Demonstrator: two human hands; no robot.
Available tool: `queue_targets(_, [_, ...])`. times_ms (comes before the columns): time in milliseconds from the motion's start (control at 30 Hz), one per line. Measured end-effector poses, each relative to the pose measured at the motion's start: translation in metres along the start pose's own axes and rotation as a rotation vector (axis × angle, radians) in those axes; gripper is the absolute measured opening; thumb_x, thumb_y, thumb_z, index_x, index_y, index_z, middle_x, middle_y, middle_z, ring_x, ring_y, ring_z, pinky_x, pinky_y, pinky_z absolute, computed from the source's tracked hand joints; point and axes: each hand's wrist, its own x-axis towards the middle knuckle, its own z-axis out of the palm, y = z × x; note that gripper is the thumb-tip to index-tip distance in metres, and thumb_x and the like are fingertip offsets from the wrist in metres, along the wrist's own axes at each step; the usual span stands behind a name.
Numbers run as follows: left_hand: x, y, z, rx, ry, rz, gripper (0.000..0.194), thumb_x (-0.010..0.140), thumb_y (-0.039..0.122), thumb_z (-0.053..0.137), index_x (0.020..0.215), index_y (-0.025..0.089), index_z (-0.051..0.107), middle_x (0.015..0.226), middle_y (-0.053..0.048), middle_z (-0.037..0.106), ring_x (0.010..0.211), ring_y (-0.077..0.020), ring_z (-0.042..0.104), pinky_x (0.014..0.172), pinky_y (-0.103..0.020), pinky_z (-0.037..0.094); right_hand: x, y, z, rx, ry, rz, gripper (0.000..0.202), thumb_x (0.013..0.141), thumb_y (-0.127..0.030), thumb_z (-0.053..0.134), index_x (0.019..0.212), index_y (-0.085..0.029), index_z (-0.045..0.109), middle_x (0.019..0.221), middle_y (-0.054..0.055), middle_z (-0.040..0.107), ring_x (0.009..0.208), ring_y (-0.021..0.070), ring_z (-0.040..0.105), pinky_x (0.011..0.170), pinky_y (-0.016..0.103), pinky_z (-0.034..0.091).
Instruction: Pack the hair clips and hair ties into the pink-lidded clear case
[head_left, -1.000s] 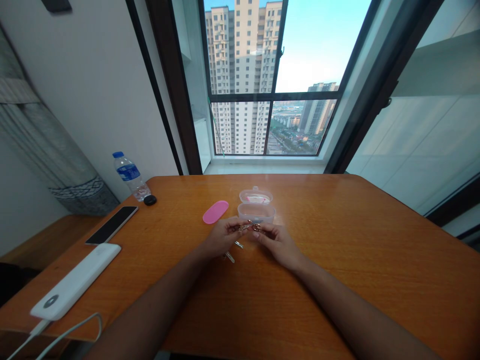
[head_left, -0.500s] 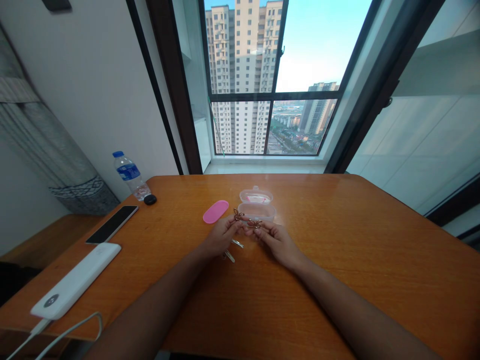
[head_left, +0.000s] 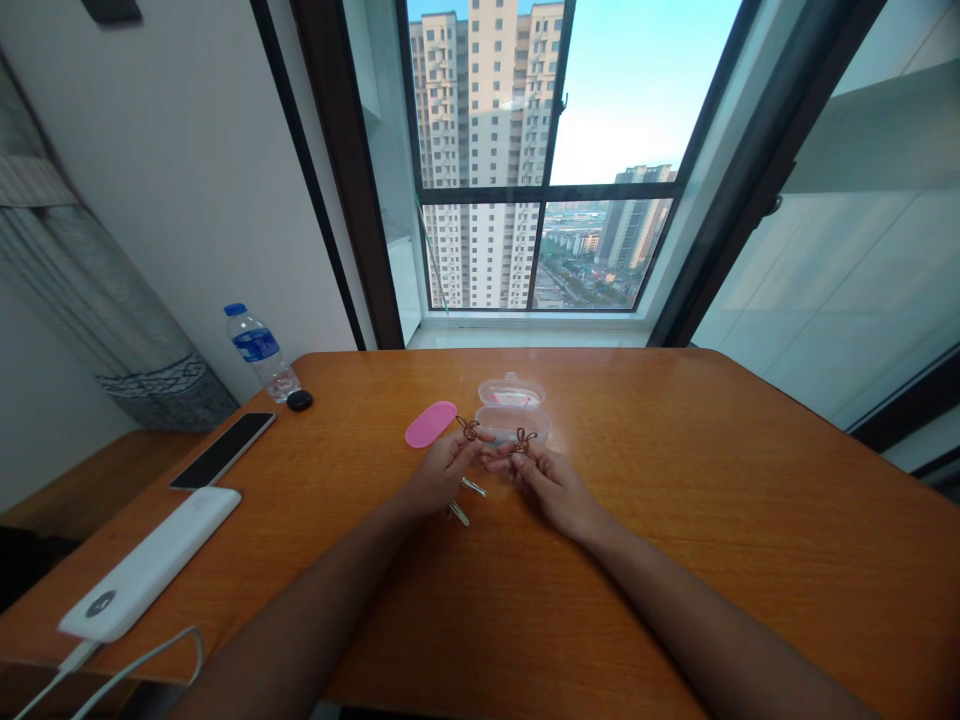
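Copper-coloured looped piece on the left (head_left: 469, 429): the left hand (head_left: 442, 472) holds it up, its thin loops rising above the fingertips, near the flat oval plate of bright pink (head_left: 431, 425).
Copper-coloured looped piece on the right (head_left: 522, 440): the right hand (head_left: 553, 487) holds it up, loops pointing upward, in front of the clear plastic oval box (head_left: 513, 422).
Both hands: each one pinches its own piece between thumb and fingers; the other fingertips come together in the middle, and I cannot tell if they touch.
Weight and stiffness: both pieces look like thin metal, so I judge them very light, rather stiff and a little slippery. Strong pressure could bend the loops, or they could catch each other.
Place to hold: the compact part under the loops seems best, with a gentle pinch; fingers hide much of it, so its form is not clear.
Slim silver metal clips (head_left: 474, 487): two lie on the orange-brown wooden table (head_left: 712, 500), just beside the left hand.
Clear box: it is open, with its lid raised behind; something white and pink shows there.
Table's left side: a black-screened phone (head_left: 223, 450) lies near a white power bank (head_left: 154, 560).
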Motion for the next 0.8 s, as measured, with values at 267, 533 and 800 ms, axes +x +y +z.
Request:
queue_targets(267, [-0.001,0.0,0.001,0.044,-0.066,-0.044,0.03,0.091,0.041,0.054,0.092,0.015,0.069,0.085,-0.006,0.073,0.078,-0.0184,0.067,0.077,-0.029,0.052,0.002,0.002,0.002,0.01,0.009,0.108,0.035,0.09,-0.048,0.059,0.099,-0.017,0.071,0.084,0.005,0.072,0.062,0.0137,0.054,0.057,0.025,0.04])
queue_targets(533, [-0.001,0.001,0.002,0.081,-0.09,-0.067,0.031,0.093,0.043,0.049,0.088,0.017,0.066,0.085,-0.006,0.075,0.084,-0.0212,0.071,0.083,-0.032,0.053,0.004,0.015,-0.003,0.047,0.091,0.141,0.039,0.086,-0.053,0.062,0.088,-0.015,0.069,0.072,0.003,0.07,0.055,0.0117,0.051,0.053,0.024,0.039])
queue_targets(800, [-0.002,-0.003,0.007,0.127,-0.118,-0.059,0.034,0.095,0.043,0.045,0.084,0.016,0.063,0.078,-0.006,0.072,0.072,-0.0177,0.068,0.072,-0.029,0.054,0.005,0.014,-0.002,0.081,0.032,0.115,0.042,0.087,-0.055,0.06,0.073,-0.016,0.065,0.066,0.002,0.065,0.056,0.012,0.053,0.056,0.025,0.041])
